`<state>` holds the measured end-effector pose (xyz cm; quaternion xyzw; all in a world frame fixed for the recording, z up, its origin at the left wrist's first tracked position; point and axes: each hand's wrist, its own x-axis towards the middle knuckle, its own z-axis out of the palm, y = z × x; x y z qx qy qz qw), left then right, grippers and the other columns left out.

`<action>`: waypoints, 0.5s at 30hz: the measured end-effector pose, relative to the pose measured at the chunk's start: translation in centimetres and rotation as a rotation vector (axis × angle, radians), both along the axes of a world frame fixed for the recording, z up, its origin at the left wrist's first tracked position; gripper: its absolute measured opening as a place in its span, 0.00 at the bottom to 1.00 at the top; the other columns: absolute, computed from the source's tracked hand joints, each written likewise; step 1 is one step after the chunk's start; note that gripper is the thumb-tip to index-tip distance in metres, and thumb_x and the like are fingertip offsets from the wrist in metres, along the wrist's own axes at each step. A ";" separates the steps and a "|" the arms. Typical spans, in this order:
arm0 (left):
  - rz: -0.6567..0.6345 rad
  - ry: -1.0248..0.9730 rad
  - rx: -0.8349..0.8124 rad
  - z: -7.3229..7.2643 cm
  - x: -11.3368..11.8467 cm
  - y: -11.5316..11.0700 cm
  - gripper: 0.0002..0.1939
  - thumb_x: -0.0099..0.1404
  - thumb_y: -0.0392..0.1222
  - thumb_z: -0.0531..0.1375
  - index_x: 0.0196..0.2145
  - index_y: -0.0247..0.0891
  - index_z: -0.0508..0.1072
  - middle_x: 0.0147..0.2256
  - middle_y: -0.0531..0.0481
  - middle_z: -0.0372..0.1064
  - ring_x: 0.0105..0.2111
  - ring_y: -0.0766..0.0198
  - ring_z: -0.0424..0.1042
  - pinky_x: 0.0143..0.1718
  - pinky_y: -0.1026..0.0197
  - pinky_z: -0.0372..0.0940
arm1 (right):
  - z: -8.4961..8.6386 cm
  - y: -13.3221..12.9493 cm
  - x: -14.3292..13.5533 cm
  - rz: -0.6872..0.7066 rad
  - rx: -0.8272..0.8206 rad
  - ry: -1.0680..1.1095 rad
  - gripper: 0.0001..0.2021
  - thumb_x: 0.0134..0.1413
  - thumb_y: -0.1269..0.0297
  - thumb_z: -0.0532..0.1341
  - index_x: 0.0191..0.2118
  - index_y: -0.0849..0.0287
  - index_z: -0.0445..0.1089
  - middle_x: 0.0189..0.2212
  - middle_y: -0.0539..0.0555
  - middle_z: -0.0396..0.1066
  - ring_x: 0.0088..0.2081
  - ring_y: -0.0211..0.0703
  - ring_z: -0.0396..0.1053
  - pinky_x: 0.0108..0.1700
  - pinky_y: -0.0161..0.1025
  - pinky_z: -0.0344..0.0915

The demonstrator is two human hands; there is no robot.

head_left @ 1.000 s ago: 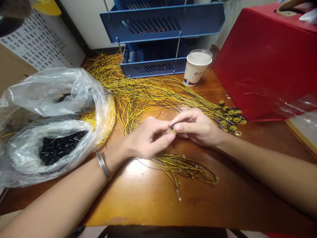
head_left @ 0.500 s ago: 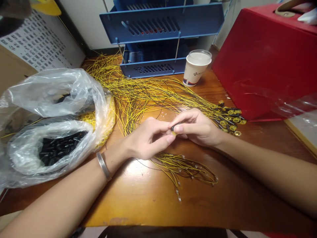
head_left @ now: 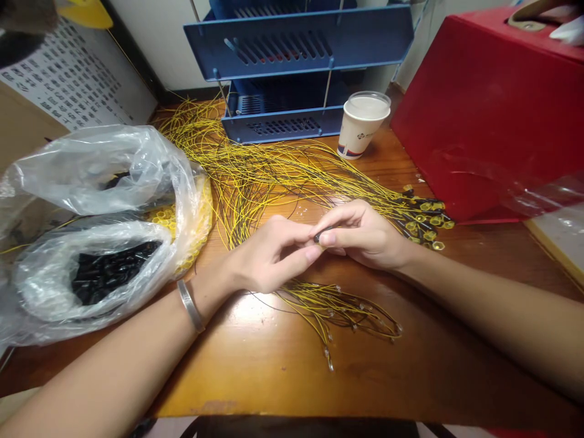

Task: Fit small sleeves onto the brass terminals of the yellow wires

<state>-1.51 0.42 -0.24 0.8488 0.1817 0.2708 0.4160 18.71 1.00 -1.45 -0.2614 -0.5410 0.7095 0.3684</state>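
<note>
R hand (head_left: 371,234) pinches blk pc (head_left: 318,237); L hand (head_left: 267,252) too.

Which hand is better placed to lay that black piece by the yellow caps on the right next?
Probably the right hand: it seems to pinch the black piece and sits closer to those yellow caps. The left hand is farther off.

On the table (head_left: 237,383), bags (head_left: 39,274) are sitting at nine o'clock from the hands (head_left: 365,237), wires (head_left: 269,167) at twelve with a tray rack (head_left: 301,45) behind, a cup (head_left: 362,128) at one, a box (head_left: 493,115) at two.
</note>
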 end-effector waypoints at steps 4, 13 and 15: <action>0.014 -0.021 0.035 0.0 -0.1 0.1 0.14 0.71 0.43 0.53 0.28 0.36 0.67 0.21 0.56 0.60 0.20 0.71 0.58 0.23 0.65 0.52 | 0.1 -0.1 0.0 0.001 0.001 0.017 0.05 0.46 0.64 0.73 0.32 0.58 0.82 0.18 0.48 0.71 0.19 0.29 0.56 0.21 0.31 0.48; 0.033 -0.003 0.039 0.3 0.1 -0.1 0.15 0.71 0.44 0.52 0.35 0.33 0.74 0.20 0.56 0.61 0.19 0.71 0.59 0.22 0.65 0.52 | -0.1 -0.1 -0.1 -0.004 0.011 0.012 0.06 0.47 0.64 0.73 0.33 0.59 0.81 0.19 0.48 0.71 0.19 0.29 0.56 0.21 0.31 0.48; 0.036 0.021 0.047 0.3 0.1 -0.1 0.15 0.71 0.44 0.52 0.37 0.32 0.75 0.20 0.55 0.62 0.20 0.70 0.59 0.23 0.65 0.52 | -0.1 -0.1 -0.1 0.001 0.018 0.005 0.06 0.47 0.64 0.73 0.33 0.59 0.81 0.19 0.49 0.71 0.20 0.29 0.57 0.22 0.31 0.48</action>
